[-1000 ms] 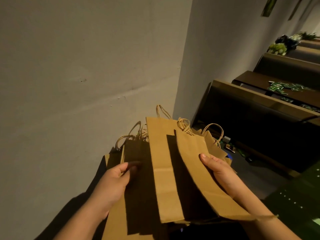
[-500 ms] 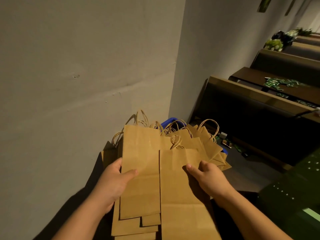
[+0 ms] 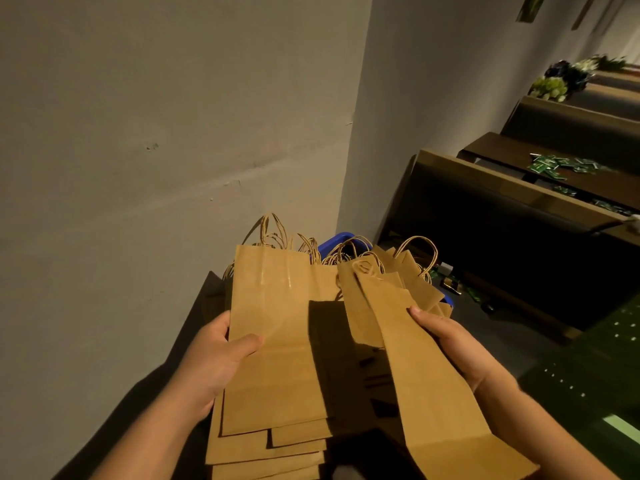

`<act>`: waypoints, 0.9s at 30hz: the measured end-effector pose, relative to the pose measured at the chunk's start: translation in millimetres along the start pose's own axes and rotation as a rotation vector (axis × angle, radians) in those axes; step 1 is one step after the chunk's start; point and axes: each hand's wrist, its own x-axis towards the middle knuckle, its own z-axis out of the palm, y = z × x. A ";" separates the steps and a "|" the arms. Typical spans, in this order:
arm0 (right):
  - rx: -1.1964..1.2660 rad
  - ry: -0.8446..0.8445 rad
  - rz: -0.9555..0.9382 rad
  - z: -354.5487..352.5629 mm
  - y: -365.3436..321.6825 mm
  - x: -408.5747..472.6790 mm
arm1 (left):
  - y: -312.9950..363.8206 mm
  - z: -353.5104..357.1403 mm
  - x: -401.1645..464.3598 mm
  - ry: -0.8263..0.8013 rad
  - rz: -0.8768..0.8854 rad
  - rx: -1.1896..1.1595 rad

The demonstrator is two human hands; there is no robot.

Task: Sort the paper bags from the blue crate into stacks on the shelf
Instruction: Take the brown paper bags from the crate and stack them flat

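My left hand [image 3: 214, 358] grips a stack of flat brown paper bags [image 3: 273, 344], thumb on the top bag, fingers underneath. My right hand [image 3: 457, 348] holds a single narrow brown paper bag [image 3: 426, 375] tilted on edge, its twine handle pointing away from me. Behind them the blue crate [image 3: 334, 242] shows only a bit of its rim; more bags with twine handles [image 3: 412, 271] stick out of it. A dark gap separates the stack and the tilted bag.
A pale wall [image 3: 138, 133] fills the left and far side, with a corner just behind the crate. Dark wooden benches [image 3: 502, 209] run along the right; small green packets [image 3: 554, 166] lie scattered on one. A green surface [image 3: 606, 375] sits at lower right.
My right hand has lifted the narrow bag off the pile and tilted it up to the right. The stack in my left hand stayed about where it was.
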 end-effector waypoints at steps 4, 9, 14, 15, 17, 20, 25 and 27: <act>0.041 0.093 -0.048 1.9 4.9 0.1 | -3.3 -0.7 -3.9 -0.033 0.004 -0.001; -0.122 0.176 -0.187 40.5 11.7 20.6 | -4.7 20.3 -13.2 -0.117 0.036 0.019; -0.389 0.333 -0.230 61.0 23.7 35.3 | 2.8 39.9 -20.6 -0.153 0.055 -0.091; -0.443 0.356 -0.233 63.6 25.5 36.5 | 3.2 40.6 -20.9 -0.159 0.060 -0.112; -0.436 0.369 -0.254 67.5 26.8 35.1 | 2.0 42.1 -19.6 -0.193 0.090 -0.098; -0.178 0.328 -0.149 60.0 27.2 33.9 | -5.8 37.2 -17.2 -0.181 0.075 -0.025; -0.252 0.152 0.081 46.4 38.7 23.3 | -5.9 23.1 -12.8 -0.122 0.009 -0.013; -0.283 0.252 0.021 40.5 41.2 25.1 | -4.5 20.1 -9.4 -0.096 0.013 0.015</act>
